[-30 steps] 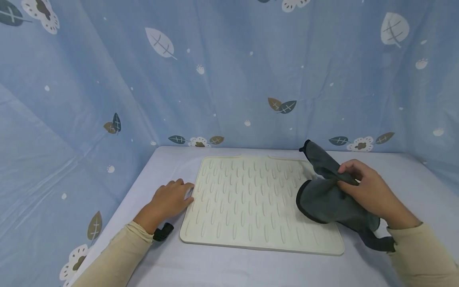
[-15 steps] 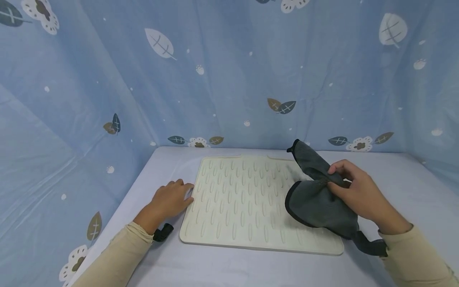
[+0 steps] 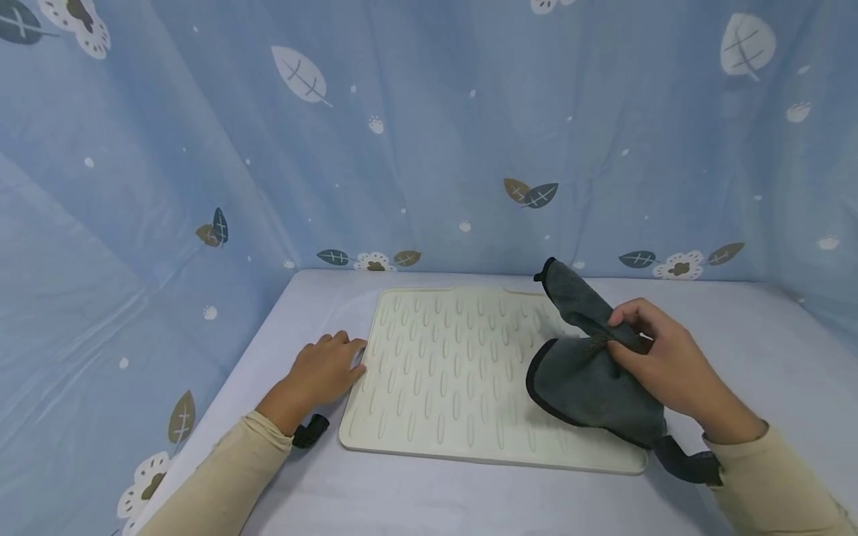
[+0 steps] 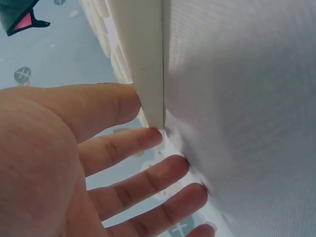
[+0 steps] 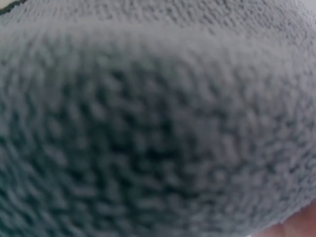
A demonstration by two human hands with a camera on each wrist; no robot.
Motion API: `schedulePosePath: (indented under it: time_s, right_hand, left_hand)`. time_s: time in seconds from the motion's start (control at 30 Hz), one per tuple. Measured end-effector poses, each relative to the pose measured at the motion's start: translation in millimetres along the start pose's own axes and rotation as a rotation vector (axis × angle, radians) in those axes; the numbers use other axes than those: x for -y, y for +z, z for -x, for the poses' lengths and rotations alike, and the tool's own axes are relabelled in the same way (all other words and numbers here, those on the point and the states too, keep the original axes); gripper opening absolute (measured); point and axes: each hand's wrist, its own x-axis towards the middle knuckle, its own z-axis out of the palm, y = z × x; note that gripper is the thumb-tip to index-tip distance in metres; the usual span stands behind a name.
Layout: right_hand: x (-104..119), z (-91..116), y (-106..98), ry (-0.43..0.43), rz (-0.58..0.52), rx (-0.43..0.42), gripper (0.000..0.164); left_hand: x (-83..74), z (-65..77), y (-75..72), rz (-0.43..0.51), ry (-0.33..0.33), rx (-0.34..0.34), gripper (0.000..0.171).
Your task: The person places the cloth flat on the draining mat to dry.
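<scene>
A pale cream mat with raised oblong ridges lies on the white table. At its left edge rests my left hand; in the left wrist view the thumb and index fingertip touch the mat's rim, the other fingers extended beside it. Over the mat's right part hangs a grey cloth with black edging, bunched at its middle between the thumb and fingers of my right hand. One end of it sticks up to the back left, the wider part droops forward. Plush grey cloth fills the right wrist view.
A blue curtain printed with leaves and flowers stands behind the table and along its left. White tablecloth surrounds the mat. A black wrist-worn device sits under the left cuff, a dark strap by the right.
My right hand has carried the grey cloth leftward, further over the mat, mostly in the first half second. The left hand stays at the mat's left edge. The head view shifts slightly.
</scene>
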Motion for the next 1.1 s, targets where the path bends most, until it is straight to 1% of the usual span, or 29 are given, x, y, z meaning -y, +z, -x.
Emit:
schedulePosePath:
  time_s: [0.2,0.4,0.57,0.77,0.97,1.1]
  right_hand:
    - [5.6,-0.6,7.7,-0.022,0.003,-0.008,0.025]
    - [18.2,-10.7,15.9,-0.053,0.017,0.002,0.023]
    - [28.3,-22.2,31.1,-0.074,0.016,-0.005,0.023]
    - [38.8,-35.3,51.8,-0.091,-0.040,0.011,0.022]
    - [41.5,-43.9,66.5,-0.115,-0.052,0.028,0.023]
    - [41.8,-47.7,73.5,-0.122,-0.057,0.025,0.024]
  left_hand:
    - [-1.0,-1.5,0.5,0.009,0.000,0.007,0.047]
    - [-0.1,-1.0,3.8,0.015,0.004,0.016,0.047]
    - [1.5,2.0,2.6,0.028,-0.004,0.018,0.047]
    - [1.2,3.8,-0.7,0.027,0.002,0.003,0.045]
    - [0.9,2.3,-1.5,0.023,-0.001,0.002,0.045]
    - [1.8,1.7,-1.6,0.016,0.003,-0.006,0.044]
